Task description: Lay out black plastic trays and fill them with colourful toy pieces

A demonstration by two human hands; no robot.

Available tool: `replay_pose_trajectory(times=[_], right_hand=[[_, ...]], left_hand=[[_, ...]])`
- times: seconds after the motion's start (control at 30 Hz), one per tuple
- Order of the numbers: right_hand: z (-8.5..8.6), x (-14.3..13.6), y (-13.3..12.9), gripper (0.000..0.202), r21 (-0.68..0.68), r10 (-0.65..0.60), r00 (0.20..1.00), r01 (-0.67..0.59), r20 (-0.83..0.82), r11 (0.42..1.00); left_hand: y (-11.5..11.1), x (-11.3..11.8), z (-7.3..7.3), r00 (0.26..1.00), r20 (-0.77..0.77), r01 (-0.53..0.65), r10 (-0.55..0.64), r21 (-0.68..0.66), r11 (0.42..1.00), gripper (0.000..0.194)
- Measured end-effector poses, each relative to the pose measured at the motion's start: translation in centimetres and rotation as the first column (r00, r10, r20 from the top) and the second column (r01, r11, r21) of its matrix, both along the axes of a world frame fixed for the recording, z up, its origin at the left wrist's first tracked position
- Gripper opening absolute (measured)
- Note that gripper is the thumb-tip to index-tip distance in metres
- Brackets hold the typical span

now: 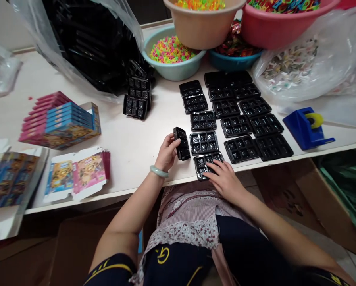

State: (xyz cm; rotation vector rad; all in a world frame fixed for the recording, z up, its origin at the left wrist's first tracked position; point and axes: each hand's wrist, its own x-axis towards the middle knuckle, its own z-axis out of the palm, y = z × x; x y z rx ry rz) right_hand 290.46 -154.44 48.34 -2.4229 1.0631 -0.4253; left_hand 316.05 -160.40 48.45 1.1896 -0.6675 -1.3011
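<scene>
Tray (183, 145), glossy black, six-celled, tilts pinched in left grip (167, 153), right grip (225, 178) spread over another (199, 163).

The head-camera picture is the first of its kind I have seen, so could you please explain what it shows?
Certainly. There is no machine here: a person works with two bare hands, and a camera worn on the head looks forward and down at them. That is the only view.

The left hand holds a black, rectangular plastic compartment tray, tilted up on edge. The right hand rests its spread fingers on another black plastic tray, which lies nearest the person in its row.

On the white tabletop, more such trays lie in rows. To the left are stacked pink and blue printed cardboard boxes; to the right is a blue plastic tape dispenser.
</scene>
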Motion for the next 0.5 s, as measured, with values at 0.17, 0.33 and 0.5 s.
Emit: replay_pose_trajectory(times=[0.17, 0.33, 0.5], right_hand=[[-1.9, 1.0, -2.4, 0.032, -0.082, -0.089, 0.995, 0.085, -0.047, 0.993], [-2.1, 0.0, -2.6, 0.032, -0.046, -0.138, 0.99, 0.137, -0.026, 0.99], [-0.4, -0.3, -5.9, 0.027, 0.015, -0.1, 0.991, 0.099, 0.09, 0.995]], left_hand=[[-2.6, -1.6, -0.6, 0.999, -0.043, 0.003, -0.004, -0.029, 1.0, 0.045], [-3.6, -1.7, -0.3, 0.997, -0.052, 0.055, -0.058, -0.069, 0.996, 0.045], [-5.6, 2.0, 0.7, 0.997, -0.038, -0.072, 0.068, -0.11, 0.991, 0.043]])
